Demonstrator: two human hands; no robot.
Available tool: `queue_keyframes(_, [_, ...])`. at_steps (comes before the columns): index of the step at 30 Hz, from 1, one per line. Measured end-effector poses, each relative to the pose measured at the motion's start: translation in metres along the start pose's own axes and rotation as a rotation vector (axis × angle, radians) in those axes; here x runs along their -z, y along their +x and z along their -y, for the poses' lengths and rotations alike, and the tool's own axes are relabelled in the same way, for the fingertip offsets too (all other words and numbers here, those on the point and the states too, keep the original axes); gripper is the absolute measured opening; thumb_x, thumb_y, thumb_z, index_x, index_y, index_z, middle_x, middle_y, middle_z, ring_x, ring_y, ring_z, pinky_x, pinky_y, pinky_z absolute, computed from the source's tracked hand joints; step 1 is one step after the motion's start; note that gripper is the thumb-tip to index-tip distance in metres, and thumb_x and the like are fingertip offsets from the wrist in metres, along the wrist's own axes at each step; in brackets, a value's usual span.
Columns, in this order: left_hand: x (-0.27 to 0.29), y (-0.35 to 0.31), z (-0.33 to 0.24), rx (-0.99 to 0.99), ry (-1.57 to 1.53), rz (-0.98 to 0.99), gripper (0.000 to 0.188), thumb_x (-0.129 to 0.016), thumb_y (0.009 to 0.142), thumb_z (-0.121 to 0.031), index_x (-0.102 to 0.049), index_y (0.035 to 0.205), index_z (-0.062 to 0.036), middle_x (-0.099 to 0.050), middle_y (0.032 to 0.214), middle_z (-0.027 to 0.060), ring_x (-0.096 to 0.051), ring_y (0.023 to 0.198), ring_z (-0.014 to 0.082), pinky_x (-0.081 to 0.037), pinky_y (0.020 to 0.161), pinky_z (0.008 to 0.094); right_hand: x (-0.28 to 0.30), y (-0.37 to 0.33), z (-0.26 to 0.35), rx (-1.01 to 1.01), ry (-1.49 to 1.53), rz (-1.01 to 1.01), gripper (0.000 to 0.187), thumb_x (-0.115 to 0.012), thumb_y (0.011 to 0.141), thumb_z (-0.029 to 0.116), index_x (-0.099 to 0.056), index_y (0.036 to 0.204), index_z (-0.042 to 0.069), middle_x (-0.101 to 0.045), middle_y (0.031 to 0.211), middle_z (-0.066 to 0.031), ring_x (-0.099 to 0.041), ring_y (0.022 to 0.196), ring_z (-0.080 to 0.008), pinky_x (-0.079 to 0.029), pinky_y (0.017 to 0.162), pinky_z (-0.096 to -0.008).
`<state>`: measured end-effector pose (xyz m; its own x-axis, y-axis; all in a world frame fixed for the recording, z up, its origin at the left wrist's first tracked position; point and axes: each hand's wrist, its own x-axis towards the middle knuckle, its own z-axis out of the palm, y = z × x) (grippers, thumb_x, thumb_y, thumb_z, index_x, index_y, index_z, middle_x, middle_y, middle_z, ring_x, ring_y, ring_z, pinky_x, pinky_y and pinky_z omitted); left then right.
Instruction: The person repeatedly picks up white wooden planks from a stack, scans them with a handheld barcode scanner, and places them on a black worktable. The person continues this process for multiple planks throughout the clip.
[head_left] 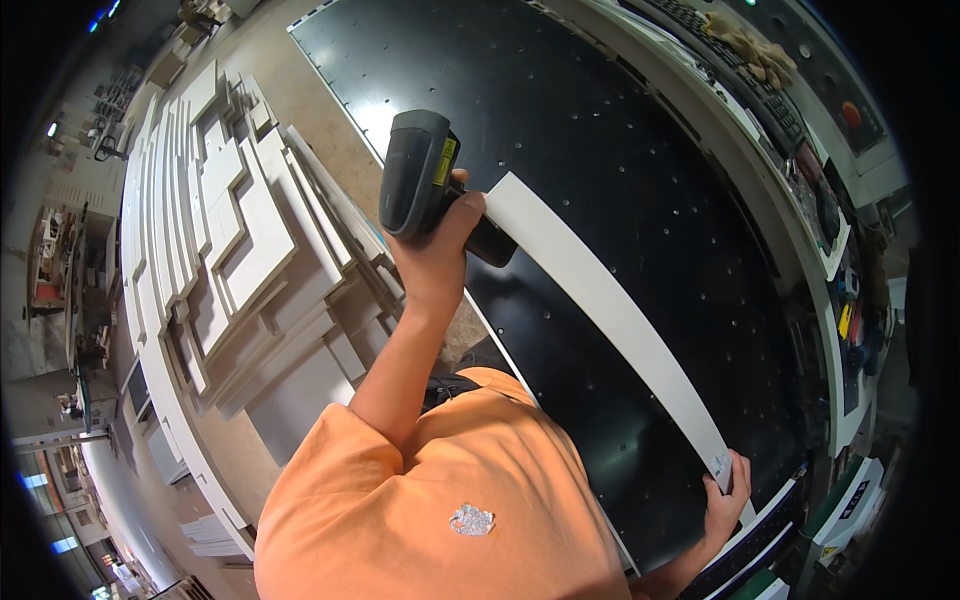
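My left hand is wrapped around the handle of a dark grey handheld barcode scanner with a yellow label on its side. Just right of that hand begins a long, narrow white panel strip, which runs down to the lower right over a black table. Whether the left fingers also touch the strip, I cannot tell. At the strip's near right end, my right hand grips its edge, thumb and fingers closed beside a small printed label.
The black table top is dotted with small round studs or holes. To the left lie stacks of white and grey panels. Along the right run a machine ledge, work gloves, a red button and assorted small tools.
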<state>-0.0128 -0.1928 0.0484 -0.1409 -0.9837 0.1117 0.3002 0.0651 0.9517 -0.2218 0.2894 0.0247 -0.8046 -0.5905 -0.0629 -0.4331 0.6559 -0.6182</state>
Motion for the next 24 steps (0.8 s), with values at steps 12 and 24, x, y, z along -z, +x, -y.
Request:
queue_keyframes(12, [0.013, -0.016, 0.003, 0.123, -0.148, -0.028, 0.033, -0.072, 0.080, 0.003, -0.065, 0.112, -0.0011, -0.065, 0.101, 0.0053, -0.063, 0.088, 0.0130, -0.052, 0.079, 0.0286, -0.003, -0.018, 0.006, 0.017, -0.054, -0.036, 0.054, -0.072, 0.070, -0.008, -0.061, 0.122, -0.003, -0.059, 0.116, -0.0153, -0.057, 0.109, -0.0325, -0.043, 0.099, -0.0384])
queue_keyframes(24, [0.022, -0.013, -0.019, 0.128, -0.222, -0.032, 0.027, -0.073, 0.085, -0.006, -0.063, 0.111, -0.0019, -0.063, 0.091, 0.0029, -0.053, 0.057, 0.0044, -0.037, 0.042, 0.0187, -0.018, -0.024, 0.028, 0.048, -0.012, -0.055, 0.055, -0.070, 0.071, -0.012, -0.060, 0.124, -0.003, -0.059, 0.114, -0.0148, -0.060, 0.105, -0.0292, -0.046, 0.095, -0.0348])
